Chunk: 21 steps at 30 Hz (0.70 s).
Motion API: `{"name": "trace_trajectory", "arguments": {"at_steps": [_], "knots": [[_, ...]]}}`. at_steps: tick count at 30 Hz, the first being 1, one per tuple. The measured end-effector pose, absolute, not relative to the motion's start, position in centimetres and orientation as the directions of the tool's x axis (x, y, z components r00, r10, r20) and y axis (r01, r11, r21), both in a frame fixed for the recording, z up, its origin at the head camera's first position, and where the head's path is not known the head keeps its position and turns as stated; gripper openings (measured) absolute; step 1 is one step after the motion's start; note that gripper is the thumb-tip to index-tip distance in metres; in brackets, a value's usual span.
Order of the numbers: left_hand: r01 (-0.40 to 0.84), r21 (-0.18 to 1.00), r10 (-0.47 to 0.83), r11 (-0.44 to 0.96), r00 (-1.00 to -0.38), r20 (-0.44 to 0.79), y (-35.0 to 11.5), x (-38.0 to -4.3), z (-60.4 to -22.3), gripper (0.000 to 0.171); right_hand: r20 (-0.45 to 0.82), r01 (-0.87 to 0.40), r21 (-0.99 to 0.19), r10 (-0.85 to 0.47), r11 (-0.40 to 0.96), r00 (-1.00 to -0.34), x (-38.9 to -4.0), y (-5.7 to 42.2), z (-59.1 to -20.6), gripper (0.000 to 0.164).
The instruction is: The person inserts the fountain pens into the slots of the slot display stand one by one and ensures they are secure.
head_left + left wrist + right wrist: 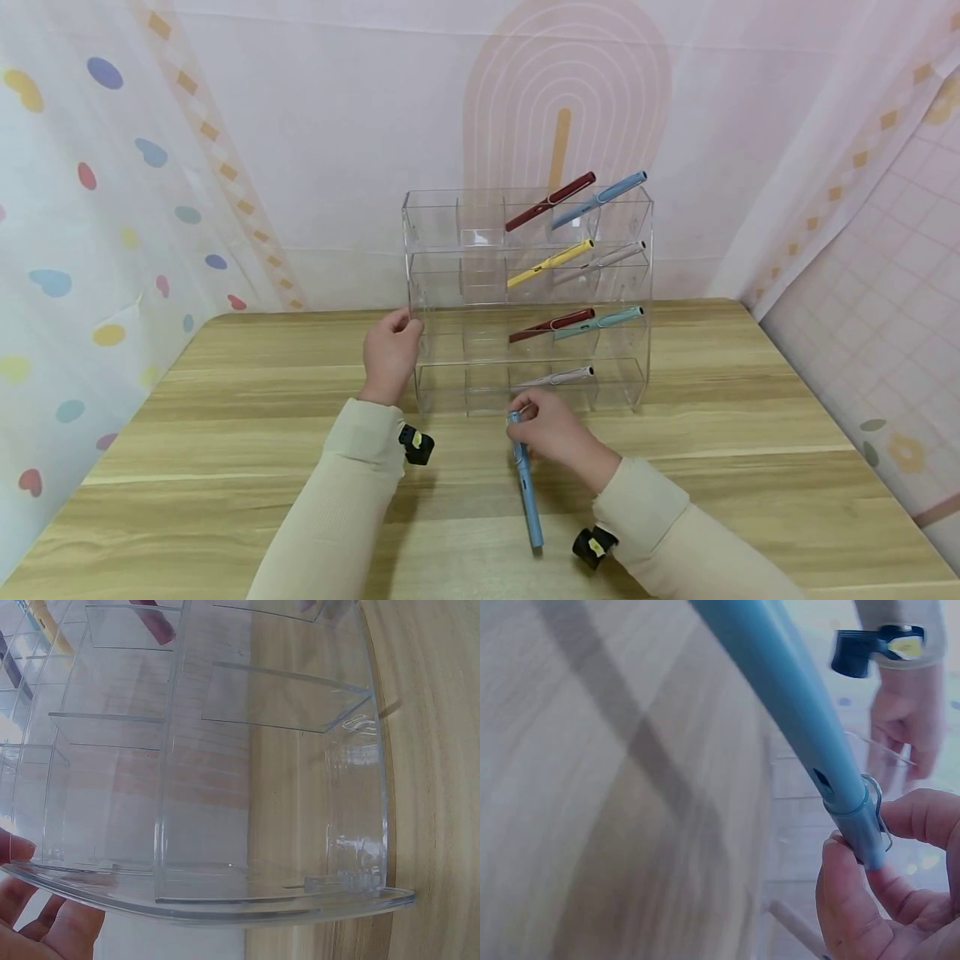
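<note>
A clear acrylic pen rack (441, 346) with stacked, divided tiers stands on the table. My left hand (390, 354) holds its left side panel, with the thumb on one face and fingers on the other in the left wrist view. My right hand (555, 429) pinches a blue pen (527, 493) at its clip end, in front of the rack's bottom tier. The pen's other end points down toward the table's front. In the right wrist view, thumb and fingertips surround the end of the blue pen (795, 697) beside the wire clip.
Leaning in the rack are dark red (551, 202) and blue (600, 200) pens on top, yellow (551, 263) and pale (600, 263) ones below, then dark red (551, 325) and teal (598, 323), with another pale pen (555, 377) at the bottom. A patterned curtain (330, 150) hangs behind.
</note>
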<state>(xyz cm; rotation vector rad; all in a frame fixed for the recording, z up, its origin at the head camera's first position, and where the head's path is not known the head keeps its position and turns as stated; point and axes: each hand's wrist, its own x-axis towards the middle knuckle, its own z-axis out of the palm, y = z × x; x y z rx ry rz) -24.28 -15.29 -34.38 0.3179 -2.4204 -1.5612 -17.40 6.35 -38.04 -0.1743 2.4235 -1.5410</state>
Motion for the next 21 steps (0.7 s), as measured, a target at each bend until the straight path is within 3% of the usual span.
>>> {"name": "trace_trajectory", "arguments": {"at_steps": [21], "knots": [[-0.037,0.916,-0.306,0.400,-0.947,0.096,-15.3,-24.2,-34.4,0.036,-0.048,0.025,-0.966,-0.083,0.258,-0.995,-16.4,12.6,-33.2,0.030]]}}
